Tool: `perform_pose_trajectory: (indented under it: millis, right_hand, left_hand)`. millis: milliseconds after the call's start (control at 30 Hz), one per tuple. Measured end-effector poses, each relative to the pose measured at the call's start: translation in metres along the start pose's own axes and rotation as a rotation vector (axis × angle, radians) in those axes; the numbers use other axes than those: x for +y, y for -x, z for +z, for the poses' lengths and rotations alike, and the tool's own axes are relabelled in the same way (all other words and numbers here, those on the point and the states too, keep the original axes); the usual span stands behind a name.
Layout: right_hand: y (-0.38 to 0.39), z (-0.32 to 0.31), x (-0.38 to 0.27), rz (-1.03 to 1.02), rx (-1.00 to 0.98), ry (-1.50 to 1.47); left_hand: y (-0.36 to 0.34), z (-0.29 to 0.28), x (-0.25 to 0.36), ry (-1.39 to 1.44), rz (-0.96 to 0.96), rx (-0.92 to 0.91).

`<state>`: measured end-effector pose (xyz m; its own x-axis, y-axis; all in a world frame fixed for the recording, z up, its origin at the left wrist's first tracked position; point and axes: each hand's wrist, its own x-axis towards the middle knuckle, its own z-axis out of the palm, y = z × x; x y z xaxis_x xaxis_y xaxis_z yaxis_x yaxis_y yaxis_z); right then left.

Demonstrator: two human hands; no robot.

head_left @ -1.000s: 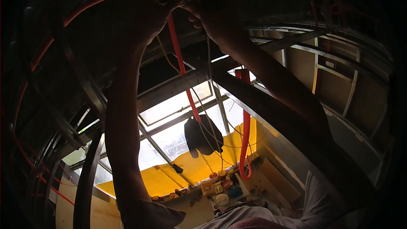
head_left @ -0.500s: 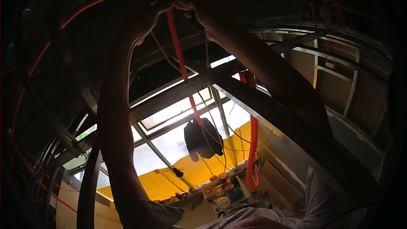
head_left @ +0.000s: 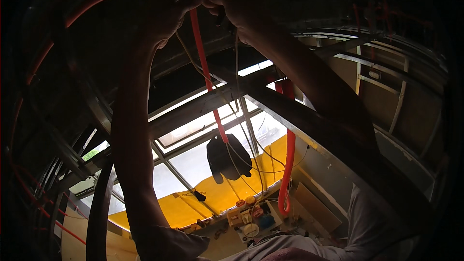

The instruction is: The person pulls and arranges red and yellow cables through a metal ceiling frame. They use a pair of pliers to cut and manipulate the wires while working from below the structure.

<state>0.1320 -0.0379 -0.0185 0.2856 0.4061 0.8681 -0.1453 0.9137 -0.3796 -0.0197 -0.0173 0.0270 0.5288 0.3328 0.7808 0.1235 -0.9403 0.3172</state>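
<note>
Both my arms reach up to the dark ceiling. My left hand (head_left: 173, 21) and my right hand (head_left: 233, 13) meet at the top of the view, fingers bent and closed together. What they pinch is lost in shadow. Right below and between them hangs a red corrugated conduit (head_left: 201, 50), running down toward the window. A thin tan cable (head_left: 186, 50) drops beside my left hand, and a pale cable (head_left: 237, 67) hangs under my right wrist.
Metal ceiling beams (head_left: 193, 108) cross below my hands; another beam (head_left: 285, 118) slants to the lower right. A thicker red conduit loop (head_left: 289, 164) hangs there. Below are a dark garment (head_left: 229, 157) at the window, yellow sheeting (head_left: 217, 195) and a cluttered worktop (head_left: 270, 208).
My hands stay together at the same spot overhead, with only a slight shift of the right hand. The view has moved a little.
</note>
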Motion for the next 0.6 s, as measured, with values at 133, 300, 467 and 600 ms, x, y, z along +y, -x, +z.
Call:
perform_pose_trajectory:
  millis: [133, 300, 467, 600]
  right_hand:
    - [0.003, 0.001, -0.004, 0.035, 0.030, -0.065]
    - [0.002, -0.003, 0.004, -0.027, 0.008, 0.022]
    - [0.000, -0.008, 0.009, -0.090, -0.024, 0.115]
    - [0.008, -0.022, 0.002, -0.036, -0.034, 0.142]
  left_hand:
    - [0.000, -0.001, -0.007, 0.015, 0.070, -0.042]
    - [-0.001, 0.002, -0.012, -0.030, 0.062, -0.039]
    - [-0.001, 0.011, -0.017, 0.009, 0.247, 0.102]
    - [0.002, 0.020, -0.015, -0.015, 0.313, 0.221]
